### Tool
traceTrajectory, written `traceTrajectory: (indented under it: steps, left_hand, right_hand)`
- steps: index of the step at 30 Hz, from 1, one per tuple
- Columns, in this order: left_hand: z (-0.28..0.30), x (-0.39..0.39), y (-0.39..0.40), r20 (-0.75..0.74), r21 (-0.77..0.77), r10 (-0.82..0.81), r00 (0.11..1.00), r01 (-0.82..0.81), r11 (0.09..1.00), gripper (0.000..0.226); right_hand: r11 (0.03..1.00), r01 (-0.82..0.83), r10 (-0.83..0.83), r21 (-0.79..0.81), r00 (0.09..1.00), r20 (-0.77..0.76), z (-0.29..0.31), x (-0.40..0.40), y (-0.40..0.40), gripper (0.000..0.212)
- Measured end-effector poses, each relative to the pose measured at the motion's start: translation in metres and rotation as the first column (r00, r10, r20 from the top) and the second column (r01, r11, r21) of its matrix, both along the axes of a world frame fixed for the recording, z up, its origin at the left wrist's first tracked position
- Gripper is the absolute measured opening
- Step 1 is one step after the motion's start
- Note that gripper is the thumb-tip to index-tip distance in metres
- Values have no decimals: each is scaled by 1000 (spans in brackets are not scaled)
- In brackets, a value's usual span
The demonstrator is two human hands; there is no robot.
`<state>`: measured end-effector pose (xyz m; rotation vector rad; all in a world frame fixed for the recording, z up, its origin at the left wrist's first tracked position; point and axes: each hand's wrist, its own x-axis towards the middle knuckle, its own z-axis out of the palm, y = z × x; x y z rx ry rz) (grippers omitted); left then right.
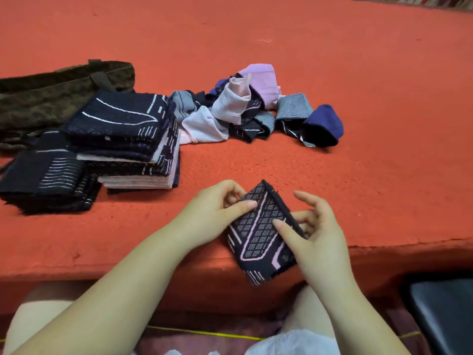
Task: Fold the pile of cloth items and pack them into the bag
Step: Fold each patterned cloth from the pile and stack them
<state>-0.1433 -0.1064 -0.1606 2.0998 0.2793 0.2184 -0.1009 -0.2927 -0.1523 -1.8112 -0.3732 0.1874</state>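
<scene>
Bag (51, 98) and lower dark stack (43, 180) cut off left.

Bag (51, 98) far left – folded stacks (122, 139) before it, loose pile (256, 111) right.

Soft, even, fairly dim indoor light falls from above on the red surface (332, 85), without glare. Short, faint shadows sit under the folded stack (133, 149) and both forearms. Wide-angle bending curves the near edge. Fine detail looks smeared, especially toward the corners.
</scene>
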Motion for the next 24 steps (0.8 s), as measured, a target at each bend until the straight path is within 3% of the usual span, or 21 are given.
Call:
traceTrajectory:
  steps: [2, 6, 11, 15, 17, 20, 24]
  left_hand:
    - [-2, 6, -4, -77, 153, 21, 997, -9, 988, 17]
    - [-4, 13, -13, -123, 292, 76, 989, -37, 956, 19]
    - [-3, 18, -13, -208, 311, 111, 972, -42, 950, 24]
    - [6, 24, -10, -337, 262, 70, 939, 22, 965, 26]
    - [11, 27, -6, -416, 165, -5, 910, 81, 983, 27]
    - [16, 26, -3, -476, -176, -207, 855, 138, 975, 44]
    - [19, 13, -5, -297, -546, -327, 897, 121, 829, 35]
  right_hand:
    - [984, 50, -34, -171, 995, 97, -7, 7, -9, 52]
    - [947, 102, -48, -306, 982, 181, -15, 18, -14, 56]
    - [888, 130, -21, -442, 969, 244, -22, 25, -12, 48]
    - [849, 104, -12, -518, 984, 178, -18, 31, -13, 44]
    - [855, 65, 3, -514, 992, 129, -15, 33, -13, 41]
    - [923, -9, 20, -384, 999, 26, -10, 34, -12, 35]
    - [985, -142, 136, -100, 989, -61, 0, 29, -8, 41]
